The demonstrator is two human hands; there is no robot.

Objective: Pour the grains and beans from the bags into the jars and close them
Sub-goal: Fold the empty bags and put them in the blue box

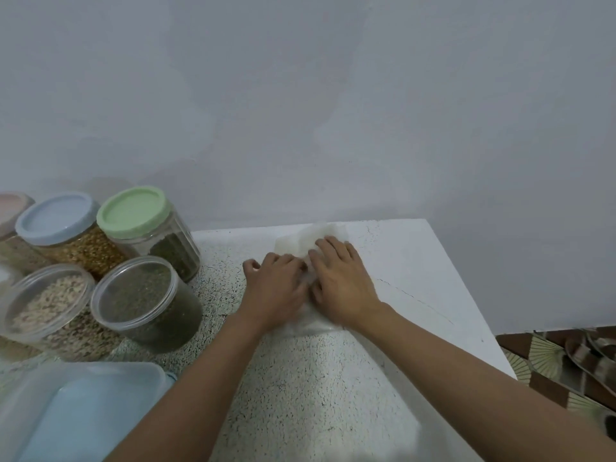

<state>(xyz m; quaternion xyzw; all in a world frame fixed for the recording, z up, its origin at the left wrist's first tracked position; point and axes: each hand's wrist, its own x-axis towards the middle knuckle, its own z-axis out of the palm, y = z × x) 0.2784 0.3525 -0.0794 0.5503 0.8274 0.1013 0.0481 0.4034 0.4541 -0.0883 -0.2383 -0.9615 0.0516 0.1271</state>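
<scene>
Clear plastic bag of white grains (pixel 321 237) pinned flat by right hand (pixel 341 281), fingers straight, likely for opening; grip of left hand (pixel 275 288) blurred, undeterminable.

Light was dim, flat, bluish. Faint soft shadows sat on the wall (pixel 300 95) behind the jars (pixel 146 225). My left hand (pixel 276 288) was smeared by motion blur. Wide-angle lens bent the bench (pixel 433 261) edges; the blue box (pixel 83 411), lower-left corner, was out of focus.

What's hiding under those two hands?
A flat clear plastic bag of white grains on the speckled table. The left hand and right hand cover its middle.
</scene>
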